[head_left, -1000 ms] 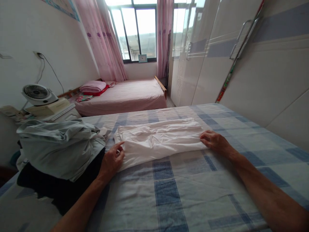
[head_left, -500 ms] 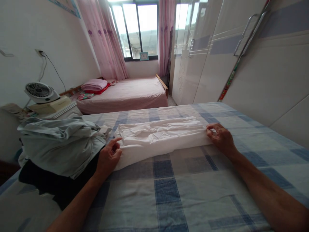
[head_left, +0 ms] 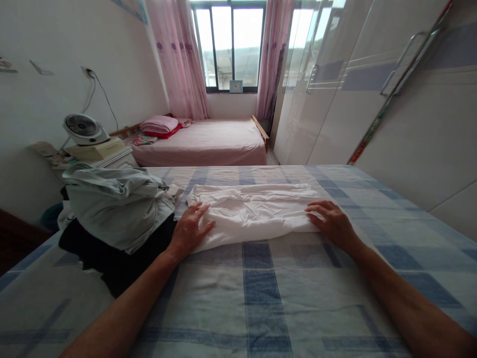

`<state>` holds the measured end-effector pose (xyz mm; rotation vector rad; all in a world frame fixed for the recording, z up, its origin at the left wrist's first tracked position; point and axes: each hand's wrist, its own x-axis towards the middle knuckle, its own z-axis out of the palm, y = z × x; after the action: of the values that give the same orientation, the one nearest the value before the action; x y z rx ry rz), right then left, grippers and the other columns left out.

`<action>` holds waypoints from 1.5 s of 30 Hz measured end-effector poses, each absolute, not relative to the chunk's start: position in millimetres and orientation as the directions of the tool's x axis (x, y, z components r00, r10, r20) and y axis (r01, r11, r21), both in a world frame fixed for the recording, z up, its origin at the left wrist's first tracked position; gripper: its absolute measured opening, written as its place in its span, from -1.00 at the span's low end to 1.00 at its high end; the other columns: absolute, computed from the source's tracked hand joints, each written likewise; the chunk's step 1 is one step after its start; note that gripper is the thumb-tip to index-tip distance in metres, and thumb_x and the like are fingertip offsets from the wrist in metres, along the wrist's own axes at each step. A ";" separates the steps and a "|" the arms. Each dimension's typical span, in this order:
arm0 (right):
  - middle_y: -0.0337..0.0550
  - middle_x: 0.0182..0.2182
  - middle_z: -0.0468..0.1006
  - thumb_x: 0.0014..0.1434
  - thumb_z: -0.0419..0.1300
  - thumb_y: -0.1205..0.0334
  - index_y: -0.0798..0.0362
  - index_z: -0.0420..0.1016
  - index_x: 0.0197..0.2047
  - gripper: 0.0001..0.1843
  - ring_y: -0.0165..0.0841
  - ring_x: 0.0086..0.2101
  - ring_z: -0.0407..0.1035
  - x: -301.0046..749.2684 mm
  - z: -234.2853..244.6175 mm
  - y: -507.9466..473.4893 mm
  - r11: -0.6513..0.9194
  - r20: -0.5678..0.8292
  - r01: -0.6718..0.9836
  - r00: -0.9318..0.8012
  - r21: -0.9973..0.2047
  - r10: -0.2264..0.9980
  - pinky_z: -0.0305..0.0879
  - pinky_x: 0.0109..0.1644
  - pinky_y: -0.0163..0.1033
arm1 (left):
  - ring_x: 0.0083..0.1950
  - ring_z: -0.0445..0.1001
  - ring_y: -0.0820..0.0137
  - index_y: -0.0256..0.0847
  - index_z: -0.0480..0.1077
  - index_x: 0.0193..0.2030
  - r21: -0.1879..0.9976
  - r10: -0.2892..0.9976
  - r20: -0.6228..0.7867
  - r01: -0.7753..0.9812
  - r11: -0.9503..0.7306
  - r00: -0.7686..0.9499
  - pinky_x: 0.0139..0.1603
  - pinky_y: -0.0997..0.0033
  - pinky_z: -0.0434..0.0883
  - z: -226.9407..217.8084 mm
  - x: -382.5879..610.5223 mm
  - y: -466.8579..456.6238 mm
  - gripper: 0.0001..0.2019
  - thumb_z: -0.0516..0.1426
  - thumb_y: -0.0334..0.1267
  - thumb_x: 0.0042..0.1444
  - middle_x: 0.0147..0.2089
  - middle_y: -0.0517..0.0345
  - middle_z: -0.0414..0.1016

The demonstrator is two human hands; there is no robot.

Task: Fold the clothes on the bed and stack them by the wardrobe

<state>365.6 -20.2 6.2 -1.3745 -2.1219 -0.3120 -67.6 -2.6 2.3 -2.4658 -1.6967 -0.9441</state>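
Note:
A white cloth garment (head_left: 257, 214) lies folded into a long strip across the bed, with wrinkles along its top; its exact kind I cannot tell. On its left end rests my left hand (head_left: 190, 228), fingers spread and palm down. My right hand (head_left: 331, 221) touches the right end with its fingers stretched out and thumb apart. Neither hand grips the cloth. Beneath the garment is a blue and white checked bedsheet (head_left: 263, 298).
Left of my left hand sits a pile of grey-green clothes (head_left: 115, 209) over a black garment (head_left: 85, 248). Behind it a small fan (head_left: 84, 127) stands on a box (head_left: 99, 149). A pink bed (head_left: 216, 141) lies beyond; a white wardrobe (head_left: 421, 134) lines the right side.
Both hands have let go of the cloth's ends and opened flat on it, moving slightly inward. The view has shifted a little to the left.

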 end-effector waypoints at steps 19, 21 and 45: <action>-0.05 -0.11 0.51 0.22 0.02 0.21 0.03 0.42 -0.21 -0.82 -0.23 -0.11 0.37 353.1 -1.7 -14.0 0.438 0.533 0.899 -0.381 0.022 0.755 0.22 -0.08 -0.11 | -0.27 0.49 0.38 -0.21 0.33 -0.14 0.788 0.943 0.334 0.555 -0.267 -0.019 -0.23 0.39 0.41 16.1 -57.9 -13.5 -0.76 -0.03 -0.16 0.14 -0.03 0.03 0.47; -0.07 -0.08 0.50 0.22 0.04 0.17 0.01 0.44 -0.18 -0.80 -0.23 -0.07 0.36 352.9 -4.8 -12.8 0.472 0.508 0.880 -0.428 0.048 0.748 0.21 -0.04 -0.11 | -0.29 0.49 0.37 -0.22 0.31 -0.02 0.774 0.955 0.295 0.597 -0.212 -0.043 -0.23 0.37 0.40 16.8 -57.8 -14.3 -0.65 -0.03 -0.09 0.14 -0.08 0.02 0.48; -0.19 -0.44 0.56 0.17 -0.03 0.09 0.01 0.40 -0.19 -0.73 -0.33 -0.45 0.43 348.8 43.2 6.6 0.211 0.329 0.927 -0.104 -0.310 0.939 0.26 -0.33 -0.27 | -0.40 0.41 0.42 -0.24 0.29 0.18 0.809 0.930 0.328 0.558 -0.185 -0.167 -0.39 0.45 0.36 18.1 -67.1 0.0 -0.49 -0.03 -0.08 0.12 -0.16 0.04 0.49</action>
<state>348.8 6.6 43.2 -1.7258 -2.0414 0.0347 -67.1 0.0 18.1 -2.2196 -2.1933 -1.6809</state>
